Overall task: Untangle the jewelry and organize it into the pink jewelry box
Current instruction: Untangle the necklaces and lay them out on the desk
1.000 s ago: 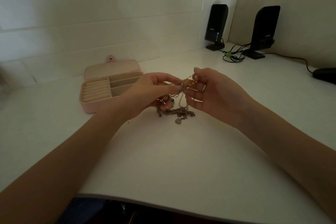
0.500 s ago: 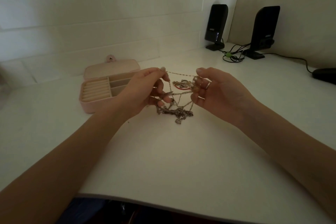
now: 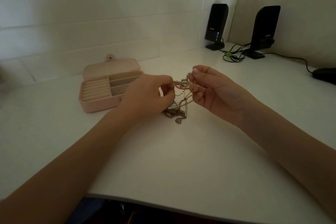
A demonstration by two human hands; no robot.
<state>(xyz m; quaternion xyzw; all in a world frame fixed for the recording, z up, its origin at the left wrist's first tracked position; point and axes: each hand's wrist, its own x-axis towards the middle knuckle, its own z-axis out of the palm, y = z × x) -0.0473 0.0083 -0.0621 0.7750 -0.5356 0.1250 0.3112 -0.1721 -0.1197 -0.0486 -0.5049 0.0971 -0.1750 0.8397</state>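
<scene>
An open pink leatherette jewelry box [image 3: 101, 102] sat at the left on the white table [image 3: 163, 160]. Beside it, the left hand [image 3: 145, 96] pinched the tangled gold and silver chains [image 3: 179, 103], whose upper strands the right hand [image 3: 216, 91] pinched, their lower end resting on the table.

Home desk: white desk [image 3: 163, 160], computer speakers [image 3: 216, 25].

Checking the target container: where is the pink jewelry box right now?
In the head view the pink jewelry box sits open on the white table, left of centre near the tiled wall, just beyond the left hand.
</scene>
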